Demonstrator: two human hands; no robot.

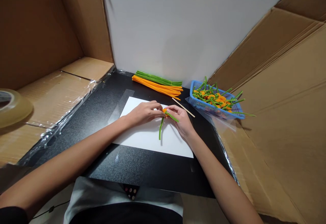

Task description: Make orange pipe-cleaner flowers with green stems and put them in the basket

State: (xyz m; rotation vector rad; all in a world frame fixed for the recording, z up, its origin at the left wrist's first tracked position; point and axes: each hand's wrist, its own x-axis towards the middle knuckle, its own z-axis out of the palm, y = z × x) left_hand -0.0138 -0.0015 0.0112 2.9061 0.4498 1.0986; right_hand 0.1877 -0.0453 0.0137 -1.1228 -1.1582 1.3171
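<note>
Orange-and-green pipe cleaner [165,112] is pinched by closed left hand [145,112] and right hand [182,121] over one white sheet [150,139]; one green bundle [159,78] and one orange bundle [155,87] sit at 12 o'clock; one blue basket [197,104] at 2 o'clock.

We have a sheet of paper [152,139] in the middle of the desk [142,173], our left hand [144,113] and right hand [180,118] meeting on a pipe cleaner [161,129] above it. Behind the sheet, along the desk's back edge, lie bundled pipe cleaners [156,85]. A basket [216,103] sits at the back right corner, a wooden stick [183,107] between it and the sheet. A tape roll [12,108] rests on cardboard [51,98] left of the desk.
</note>
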